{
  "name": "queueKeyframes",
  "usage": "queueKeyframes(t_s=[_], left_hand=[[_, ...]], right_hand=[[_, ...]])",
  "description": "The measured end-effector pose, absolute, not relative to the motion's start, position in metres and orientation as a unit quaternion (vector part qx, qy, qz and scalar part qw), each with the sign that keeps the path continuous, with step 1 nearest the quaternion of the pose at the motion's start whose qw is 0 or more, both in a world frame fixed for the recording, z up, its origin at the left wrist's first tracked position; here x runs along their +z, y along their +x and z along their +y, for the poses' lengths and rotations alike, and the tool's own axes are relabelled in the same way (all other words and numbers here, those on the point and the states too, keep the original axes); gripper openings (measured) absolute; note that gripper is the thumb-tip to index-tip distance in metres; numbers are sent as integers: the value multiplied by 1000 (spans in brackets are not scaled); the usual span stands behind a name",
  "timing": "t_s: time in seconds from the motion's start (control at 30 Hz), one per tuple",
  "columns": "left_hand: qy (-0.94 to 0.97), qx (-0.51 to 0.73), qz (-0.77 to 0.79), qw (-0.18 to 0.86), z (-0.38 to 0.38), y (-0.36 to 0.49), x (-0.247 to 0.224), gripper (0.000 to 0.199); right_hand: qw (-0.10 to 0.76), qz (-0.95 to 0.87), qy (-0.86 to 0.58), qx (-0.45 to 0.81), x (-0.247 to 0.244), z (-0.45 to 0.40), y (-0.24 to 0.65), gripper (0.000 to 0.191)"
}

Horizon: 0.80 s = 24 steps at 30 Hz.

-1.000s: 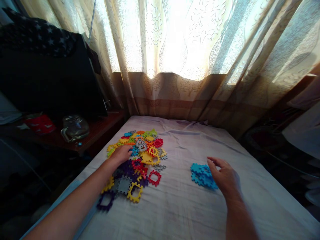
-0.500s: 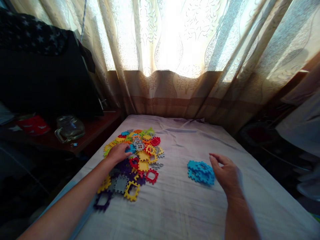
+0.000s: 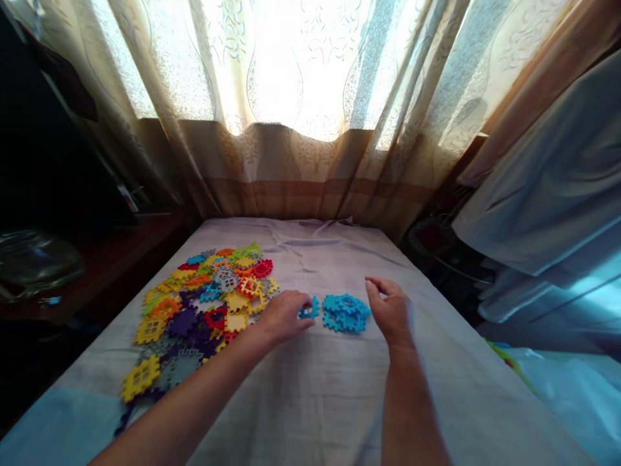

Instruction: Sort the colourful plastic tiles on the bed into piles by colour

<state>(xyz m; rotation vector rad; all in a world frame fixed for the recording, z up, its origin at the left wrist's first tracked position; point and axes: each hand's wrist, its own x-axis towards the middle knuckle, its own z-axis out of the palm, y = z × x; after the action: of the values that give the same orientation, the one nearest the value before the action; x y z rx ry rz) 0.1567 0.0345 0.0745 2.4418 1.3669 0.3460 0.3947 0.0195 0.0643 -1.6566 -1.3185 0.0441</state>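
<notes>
The blue pile (image 3: 345, 312) is lying on the sheet (image 3: 310, 408), and everything else is finding its place around it. Just left of the blue pile, the left hand (image 3: 285, 316) is holding a blue piece (image 3: 315, 307). Its thumb and fingers are standing a little apart, pinching the piece between them, and the piece is sticking out past the fingertips toward the blue pile. Only a narrow strip of sheet is separating the two, so the relation that counts is a short sideways one: the blue pile is lying directly right of the left fingertips, nearly level with them. The fingers are covering part of the piece, so its long axis, if it has one, is not showing clearly.

Just right of the blue pile, the right hand (image 3: 394, 316) is curling loosely, thumb and forefinger nearly meeting, and nothing is showing in its grasp. Both hands are staying close to the blue pile, but the left is the one bearing the piece.

Well left of the blue pile, the mixed pile (image 3: 183, 321) is spreading in many colours, with another blue piece (image 3: 210, 292) lying among them. Beyond the blue pile, the curtain (image 3: 291, 162) is hanging.
</notes>
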Motion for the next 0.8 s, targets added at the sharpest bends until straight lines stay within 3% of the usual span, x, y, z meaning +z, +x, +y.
queueKeyframes(t_s=[0.3,0.53,0.8], left_hand=[[862,111,467,164,19,199,56,36],[809,56,580,75,39,96,85,15],[726,-13,688,-7,59,-23,84,26]], right_hand=[[496,-536,-683,24,65,20,395,43],[479,-550,-684,27,63,22,393,45],[476,-554,-683,19,64,22,386,45]])
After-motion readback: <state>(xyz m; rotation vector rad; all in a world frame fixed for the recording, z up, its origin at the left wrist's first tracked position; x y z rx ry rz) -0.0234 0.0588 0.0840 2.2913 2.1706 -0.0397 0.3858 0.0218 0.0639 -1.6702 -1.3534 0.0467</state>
